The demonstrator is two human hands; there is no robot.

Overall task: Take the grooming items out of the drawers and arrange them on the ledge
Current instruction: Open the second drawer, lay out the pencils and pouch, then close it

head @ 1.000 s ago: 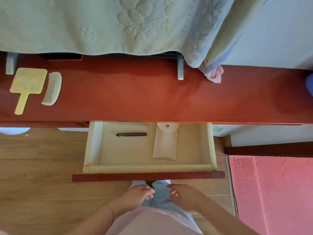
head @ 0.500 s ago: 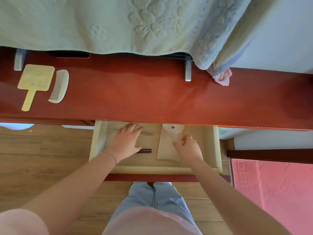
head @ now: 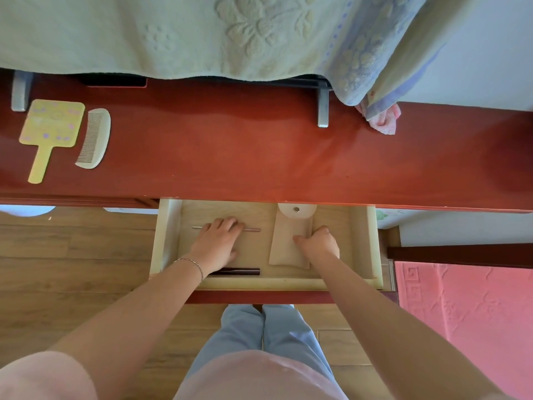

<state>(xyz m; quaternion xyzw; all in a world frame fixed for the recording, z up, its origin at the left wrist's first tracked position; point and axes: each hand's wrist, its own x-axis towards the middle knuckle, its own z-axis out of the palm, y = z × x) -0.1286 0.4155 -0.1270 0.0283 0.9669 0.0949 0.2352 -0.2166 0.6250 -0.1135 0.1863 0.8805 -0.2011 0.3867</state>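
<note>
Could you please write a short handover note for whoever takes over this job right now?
Left hand: flat in the open drawer, fingers over a thin metal stick, not gripping.
Right hand: closing on the beige pouch, grip unconfirmed.
Dark pencil lies by the drawer's front wall.
Done: mirror and comb lie on the ledge, far left.
Left: stick, pencil and pouch to the ledge.

ledge (head: 259, 157): mirror (head: 50, 131) left of comb (head: 93, 138) | drawer (head: 362, 243) below: pouch (head: 288, 243) right of pen (head: 239, 271)
</note>
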